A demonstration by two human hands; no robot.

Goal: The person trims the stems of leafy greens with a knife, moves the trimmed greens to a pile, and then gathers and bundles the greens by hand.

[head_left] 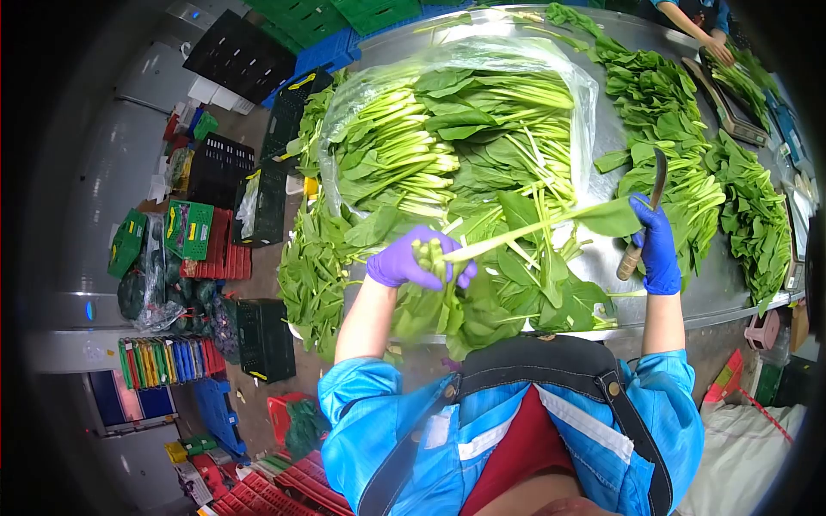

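Observation:
My left hand (422,258), in a purple glove, is closed around a bunch of leafy greens (428,253), cut stem ends up and leaves hanging below. A single long stalk (508,234) stretches from that hand across to my right hand (657,245), its broad leaf (609,217) reaching the right fingers. My gloved right hand is closed on a curved knife (659,176); the blade points up and the wooden handle (629,261) sticks out below. Loose leaves and cut stems (551,284) lie on the metal table beneath both hands.
Behind my hands, rows of greens (396,146) lie on clear plastic film (588,112). More bunches (658,112) line the right side, near a scale (744,129). A co-worker's hands (716,47) are at the far right. Crates (265,340) stand on the floor at left.

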